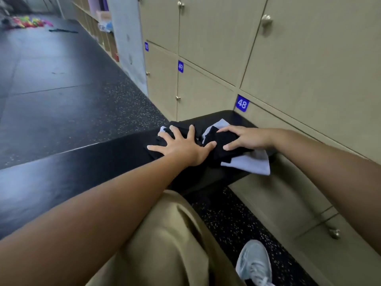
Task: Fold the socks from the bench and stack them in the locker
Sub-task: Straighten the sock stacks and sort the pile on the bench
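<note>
Both hands lie flat with fingers spread on a heap of socks at the end of the black surface (103, 159), just below locker door 48 (242, 103). The left hand (181, 146) presses the black socks (181, 129); the right hand (243, 139) presses more black fabric lying over a pale grey sock (251, 164). The locker doors are closed.

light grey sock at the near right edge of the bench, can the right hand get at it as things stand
Probably yes. The right hand rests on the black socks right beside the light grey sock, whose near part lies bare at the bench edge, with nothing over it.
</note>
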A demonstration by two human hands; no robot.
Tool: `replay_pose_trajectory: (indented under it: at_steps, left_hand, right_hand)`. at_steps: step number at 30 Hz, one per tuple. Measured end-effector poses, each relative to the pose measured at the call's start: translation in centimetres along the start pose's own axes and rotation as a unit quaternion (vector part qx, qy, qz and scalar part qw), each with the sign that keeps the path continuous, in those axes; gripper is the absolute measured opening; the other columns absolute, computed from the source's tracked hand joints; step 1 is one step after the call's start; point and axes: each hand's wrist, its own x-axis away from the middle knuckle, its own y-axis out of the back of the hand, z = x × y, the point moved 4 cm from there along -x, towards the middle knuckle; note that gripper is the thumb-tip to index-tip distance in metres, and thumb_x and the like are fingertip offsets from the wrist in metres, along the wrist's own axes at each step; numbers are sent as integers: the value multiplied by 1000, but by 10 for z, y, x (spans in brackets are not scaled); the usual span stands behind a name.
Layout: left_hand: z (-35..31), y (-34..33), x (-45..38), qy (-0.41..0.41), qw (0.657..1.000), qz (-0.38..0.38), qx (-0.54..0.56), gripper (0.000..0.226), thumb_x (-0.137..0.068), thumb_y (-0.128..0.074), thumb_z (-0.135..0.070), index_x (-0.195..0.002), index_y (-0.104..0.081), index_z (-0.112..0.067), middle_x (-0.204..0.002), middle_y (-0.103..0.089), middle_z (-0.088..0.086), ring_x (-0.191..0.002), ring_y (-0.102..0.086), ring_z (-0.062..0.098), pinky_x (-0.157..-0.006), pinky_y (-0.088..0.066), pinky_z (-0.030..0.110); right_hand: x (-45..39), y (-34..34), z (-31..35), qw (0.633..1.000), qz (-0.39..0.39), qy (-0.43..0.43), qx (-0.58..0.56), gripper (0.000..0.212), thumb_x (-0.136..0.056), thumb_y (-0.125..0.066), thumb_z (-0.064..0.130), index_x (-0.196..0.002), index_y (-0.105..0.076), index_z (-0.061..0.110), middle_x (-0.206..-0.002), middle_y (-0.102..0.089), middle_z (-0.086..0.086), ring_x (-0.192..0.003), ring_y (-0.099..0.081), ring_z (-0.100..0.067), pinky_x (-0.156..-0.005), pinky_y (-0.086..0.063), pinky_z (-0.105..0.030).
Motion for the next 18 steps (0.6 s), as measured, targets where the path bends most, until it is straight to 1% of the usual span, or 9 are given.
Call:
replay_pose_trajectory:
  at_steps: [3, 5, 6, 8, 10, 12, 14, 16, 18]
  left_hand:
    - [-24, -4, -8, -13, 1000, 5, -7, 94, -80, -20, -93, -158, 7, -47, -169, 14, 8, -150, 16, 49, -103, 0, 86]
    - [-39, -6, -13, -16, 1000, 11, -9, 92, -82, -19, -91, -157, 8, -47, -169, 15, 9, -149, 16, 50, -103, 0, 87]
    - [-46, -7, -15, -16, 1000, 14, -7, 91, -82, -19, -91, -157, 8, -48, -169, 15, 9, -149, 17, 50, -102, 0, 87]
    - [-59, -8, -20, -14, 1000, 16, -5, 90, -83, -19, -90, -157, 8, -48, -169, 16, 8, -150, 16, 49, -102, 0, 87]
    - [-68, -9, -22, -12, 1000, 7, -2, 89, -83, -18, -89, -157, 8, -48, -169, 14, 8, -150, 15, 49, -103, 0, 87]
    - [-73, -11, -23, -11, 1000, -15, -6, 88, -83, -17, -89, -157, 6, -48, -169, 12, 8, -150, 14, 48, -104, 0, 85]
    - [-73, -12, -24, -13, 999, -33, -9, 87, -84, -17, -89, -157, 5, -48, -169, 10, 9, -150, 13, 48, -107, 0, 83]
    - [-70, -13, -26, -27, 999, -41, -8, 87, -84, -18, -89, -157, 6, -49, -169, 11, 10, -150, 13, 49, -110, 1, 80]
    - [-68, -13, -27, -46, 998, -47, -4, 88, -84, -19, -89, -157, 5, -49, -169, 12, 10, -151, 14, 49, -113, 4, 76]
  right_hand:
    - [-1, 9, -18, 1000, -7, -19, -17, 66, -88, -73, 42, -144, -40, 47, -151, -37, 4, -139, -38, -20, -119, -30, -42]
    - [-1, 15, -30, 999, -12, -26, -38, 69, -81, -75, 44, -141, -42, 47, -148, -41, 5, -136, -43, -19, -117, -34, -43]
    - [0, 18, -33, 998, -15, -28, -46, 68, -81, -76, 42, -141, -43, 46, -147, -44, 4, -134, -46, -19, -116, -36, -43]
    - [1, 24, -42, 998, -25, -31, -54, 62, -88, -75, 33, -141, -44, 44, -143, -49, 4, -130, -50, -19, -115, -39, -43]
    - [2, 29, -49, 997, -41, -29, -55, 60, -89, -75, 32, -139, -45, 46, -143, -51, 4, -130, -51, -20, -114, -40, -44]
    - [2, 34, -52, 997, -62, -25, -25, 63, -85, -75, 39, -140, -45, 50, -147, -46, 4, -134, -46, -21, -114, -38, -44]
    - [2, 38, -52, 995, -87, -25, 28, 66, -83, -75, 44, -140, -44, 50, -149, -42, 4, -139, -36, -22, -116, -35, -46]
    - [6, 40, -46, 991, -112, -26, 63, 68, -82, -77, 43, -142, -45, 43, -149, -40, 3, -140, -29, -22, -115, -33, -46]
    - [11, 42, -41, 987, -141, -31, 77, 69, -80, -81, 43, -139, -47, 38, -144, -42, 2, -139, -28, -22, -112, -35, -45]
